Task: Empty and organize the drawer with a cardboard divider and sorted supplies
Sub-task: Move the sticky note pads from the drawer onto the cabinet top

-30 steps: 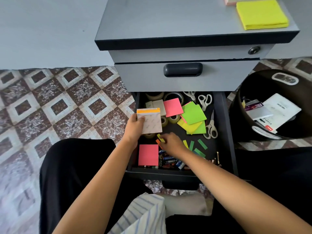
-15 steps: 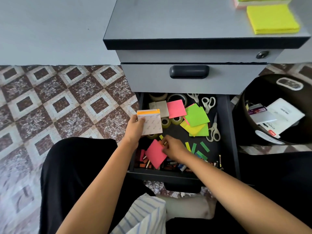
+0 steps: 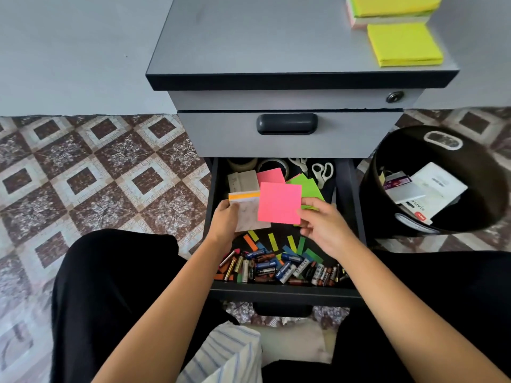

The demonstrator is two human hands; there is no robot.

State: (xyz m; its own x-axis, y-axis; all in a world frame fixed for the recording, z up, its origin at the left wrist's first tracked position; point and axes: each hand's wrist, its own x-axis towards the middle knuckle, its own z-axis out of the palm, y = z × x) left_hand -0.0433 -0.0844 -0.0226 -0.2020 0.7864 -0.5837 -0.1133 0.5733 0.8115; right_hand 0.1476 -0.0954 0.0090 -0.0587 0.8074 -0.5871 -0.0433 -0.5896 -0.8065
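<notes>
My left hand (image 3: 225, 219) grips a pale square pad with an orange strip along its top (image 3: 247, 214), held over the left side of the open dark drawer (image 3: 284, 294). My right hand (image 3: 323, 225) pinches a bright pink square sticky-note pad (image 3: 279, 203) by its right edge, thumb on the face and fingers curled behind. The pad is lifted above the middle of the drawer, and its left edge overlaps the pale pad.

Below my hands, loose coloured paper strips (image 3: 272, 241) lie on the drawer floor, with a heap of mixed batteries (image 3: 276, 268) along the front wall. Further back are a second pink pad (image 3: 271, 175), lime-green square notes (image 3: 311, 186), a beige block (image 3: 243, 179) and white-handled scissors (image 3: 322, 172). At the very back sit what look like rolls of tape (image 3: 273, 164), half hidden under the closed drawer above.

A yellow sticky-note pad (image 3: 403, 45) rests on the grey cabinet's top surface (image 3: 262, 37). A round black bin (image 3: 401, 150) holding white packaging stands on the patterned floor just beside the drawer, to my right.
</notes>
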